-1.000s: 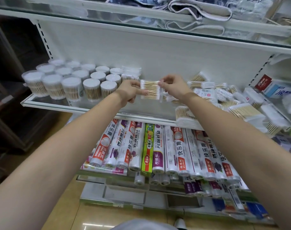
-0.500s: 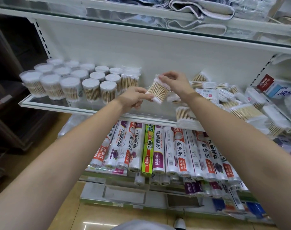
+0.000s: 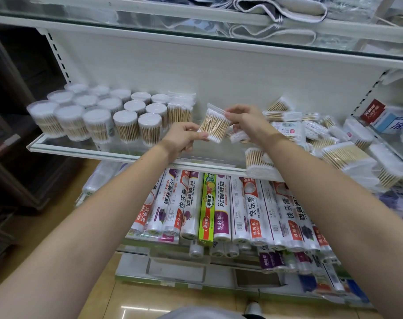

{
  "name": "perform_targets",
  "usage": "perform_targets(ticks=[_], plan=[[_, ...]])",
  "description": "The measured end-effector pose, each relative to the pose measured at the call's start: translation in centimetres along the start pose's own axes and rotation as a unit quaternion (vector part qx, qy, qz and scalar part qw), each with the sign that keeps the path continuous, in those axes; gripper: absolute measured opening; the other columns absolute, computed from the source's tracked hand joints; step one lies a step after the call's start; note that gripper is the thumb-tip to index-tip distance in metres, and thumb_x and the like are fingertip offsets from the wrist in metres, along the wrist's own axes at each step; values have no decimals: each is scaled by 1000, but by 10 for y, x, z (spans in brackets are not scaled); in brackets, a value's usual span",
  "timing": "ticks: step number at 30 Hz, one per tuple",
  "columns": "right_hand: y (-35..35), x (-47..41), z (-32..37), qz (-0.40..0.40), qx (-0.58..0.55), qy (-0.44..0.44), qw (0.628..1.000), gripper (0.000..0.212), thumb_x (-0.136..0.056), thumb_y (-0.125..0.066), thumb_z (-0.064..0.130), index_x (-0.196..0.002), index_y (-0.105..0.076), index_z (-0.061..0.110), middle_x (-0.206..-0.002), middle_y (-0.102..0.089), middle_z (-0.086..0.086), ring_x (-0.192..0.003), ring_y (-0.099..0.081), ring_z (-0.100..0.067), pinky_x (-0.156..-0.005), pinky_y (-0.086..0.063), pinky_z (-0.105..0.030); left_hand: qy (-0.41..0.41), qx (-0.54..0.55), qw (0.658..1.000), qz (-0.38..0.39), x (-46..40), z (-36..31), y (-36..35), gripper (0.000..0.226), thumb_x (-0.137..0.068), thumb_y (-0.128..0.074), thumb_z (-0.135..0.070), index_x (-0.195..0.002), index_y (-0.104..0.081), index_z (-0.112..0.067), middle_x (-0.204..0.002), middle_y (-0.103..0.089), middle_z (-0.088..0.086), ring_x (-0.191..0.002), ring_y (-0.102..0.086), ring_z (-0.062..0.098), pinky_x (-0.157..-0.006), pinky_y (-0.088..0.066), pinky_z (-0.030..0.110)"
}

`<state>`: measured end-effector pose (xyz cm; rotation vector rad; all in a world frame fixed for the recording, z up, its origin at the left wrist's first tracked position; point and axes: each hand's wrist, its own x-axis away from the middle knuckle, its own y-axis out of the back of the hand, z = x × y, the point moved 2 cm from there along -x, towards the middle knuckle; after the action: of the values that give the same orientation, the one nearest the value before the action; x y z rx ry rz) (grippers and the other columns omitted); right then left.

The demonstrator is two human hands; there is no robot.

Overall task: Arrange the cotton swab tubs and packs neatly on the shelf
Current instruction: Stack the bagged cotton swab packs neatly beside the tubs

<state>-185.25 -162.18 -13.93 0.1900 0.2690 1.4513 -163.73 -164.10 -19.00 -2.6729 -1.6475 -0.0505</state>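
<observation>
Pack [image 3: 215, 125] of wooden-stick cotton swabs, clear wrap, held tilted in the air above the glass shelf [image 3: 85, 147], between both hands. Left hand [image 3: 183, 139]: fingers pinch the pack's lower end at about 7 o'clock of it. Right hand [image 3: 247, 122]: fingers pinch the upper end at about 2 o'clock, near the wrap's sealed flap. Tubs [image 3: 108, 116]: round, white-lidded, standing upright in tidy rows at 9 o'clock of the pack. Upright packs [image 3: 181, 109]: standing against the tubs' right flank, just left of the held pack, with bare glass at 6 o'clock of them. Loose packs [image 3: 310, 134]: jumbled heap at 3 o'clock, lying at mixed angles, one at the front edge. Step in hand, as judged: standing the held pack beside the upright packs. To do it well, turn the pack until the sticks run vertical, keep both pinches on the ends so the wrap stays taut, set its base flat on the glass, and press it flush against its neighbour before letting go. Risk: a thin pack may topple if left unsupported.
</observation>
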Motion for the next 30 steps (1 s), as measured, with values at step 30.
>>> perform_targets(ticks=[30], plan=[[-6,6,-4,0,13,28,1000,17,-93,-71,27,-98,-72,11,-84,-70,-4,-71,-60,-11,-68,-52,-28,-31,-11,999,13,9,1,1,21,-91,-71,-21,-98,-71,-1,-98,-73,19,-41,-32,11,-42,-33,19]])
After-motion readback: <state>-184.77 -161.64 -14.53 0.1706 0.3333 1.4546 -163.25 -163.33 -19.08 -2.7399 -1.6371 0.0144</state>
